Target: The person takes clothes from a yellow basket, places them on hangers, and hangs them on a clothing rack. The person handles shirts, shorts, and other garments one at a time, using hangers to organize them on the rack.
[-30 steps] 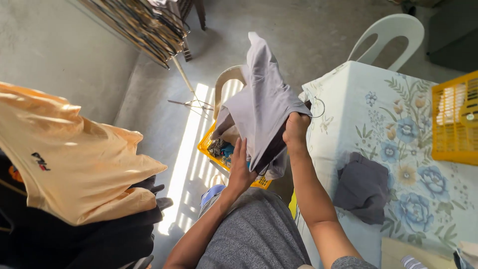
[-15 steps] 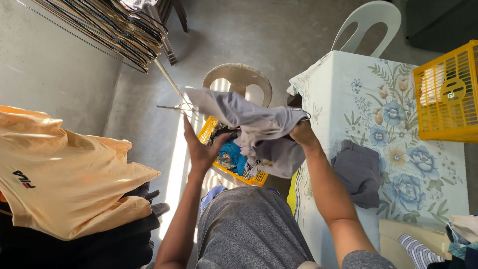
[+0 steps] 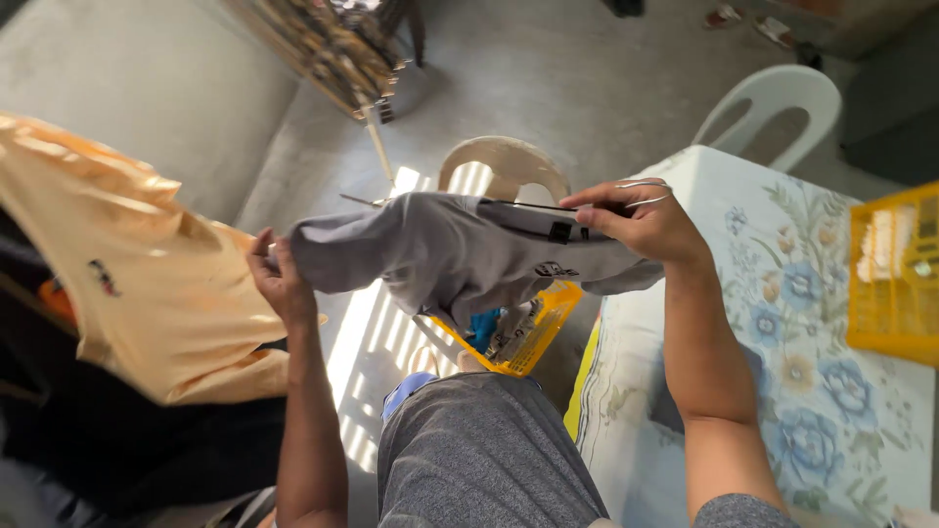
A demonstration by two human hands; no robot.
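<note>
You have the grey cloth garment (image 3: 450,249) stretched out in the air above the yellow plastic basket (image 3: 528,328), a wire hanger (image 3: 641,191) at its right end; it looks not yet hung. Your right hand (image 3: 636,220) pinches garment and hanger together, while your left hand (image 3: 279,279) clenches the other end.

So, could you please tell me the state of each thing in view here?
Grey garment: stretched between both hands, on a wire hanger.
Left hand: gripping the garment's end.
Right hand: gripping garment and hanger.
Yellow basket: open, holding clothes.
Orange shirt: hanging.
</note>
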